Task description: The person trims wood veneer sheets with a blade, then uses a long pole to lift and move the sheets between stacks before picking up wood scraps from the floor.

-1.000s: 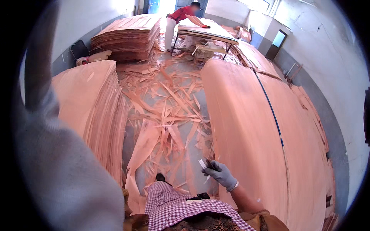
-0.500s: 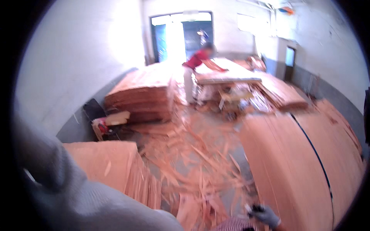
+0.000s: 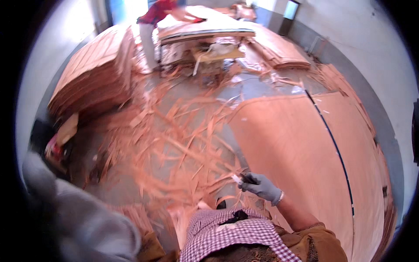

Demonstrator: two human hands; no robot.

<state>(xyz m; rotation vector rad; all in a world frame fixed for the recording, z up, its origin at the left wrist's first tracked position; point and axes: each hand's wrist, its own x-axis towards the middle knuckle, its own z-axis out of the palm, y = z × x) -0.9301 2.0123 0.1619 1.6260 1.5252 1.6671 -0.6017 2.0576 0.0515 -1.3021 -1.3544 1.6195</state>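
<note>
My right hand (image 3: 264, 190), in a grey glove, is closed around a small tool (image 3: 238, 179) with a black grip and a pale end, perhaps a cutter. It hovers beside the left edge of a large stack of reddish-brown veneer sheets (image 3: 288, 144), with a dark strap (image 3: 334, 139) across the top. Close to the camera at the lower left, my left hand (image 3: 91, 218) appears as a large grey blur. Its fingers cannot be made out. Below, between my arms, hangs a purple-and-white checked apron (image 3: 231, 233).
Torn veneer strips (image 3: 174, 144) litter the grey floor. Another veneer stack (image 3: 94, 65) stands at the far left. A co-worker in a red top (image 3: 155, 13) leans over a sheet-covered table (image 3: 205, 26). A small wooden stand (image 3: 218, 54) sits before it.
My view has tilted down and swung right, so the floor and apron show more. The co-worker appears higher and further left. My right hand, with the tool, shows higher up.
</note>
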